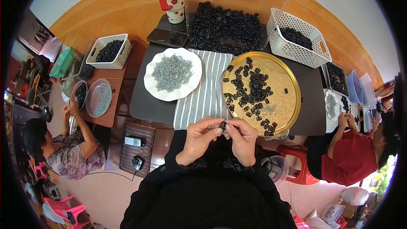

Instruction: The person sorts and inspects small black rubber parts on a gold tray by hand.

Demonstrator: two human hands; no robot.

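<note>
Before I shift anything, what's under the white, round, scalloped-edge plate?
The plate overlaps a striped grey-and-white fabric cloth on its right and the dark tabletop on its left. How far the cloth runs beneath is covered.

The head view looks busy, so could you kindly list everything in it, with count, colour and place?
Dark table: one, near-black, centre
Gold tray: one, gold, table right
Black pieces: uncountably many, black, on tray and heaped behind
Striped cloth: one, grey-white, table middle
Scalloped plate: one, white, table left
Screws: many, silvery, on plate
Dotted tumbler: one, cream and red, rear left
White baskets: two, white, rear right and left table
Co-workers: at least two, patterned and red tops, either side
Red stool: one, red, lower right
Background items: too small to list
Held piece: one, black, between fingertips
Left hand: one, bare, pinching held piece
Right hand: one, bare, pinching held piece
</note>
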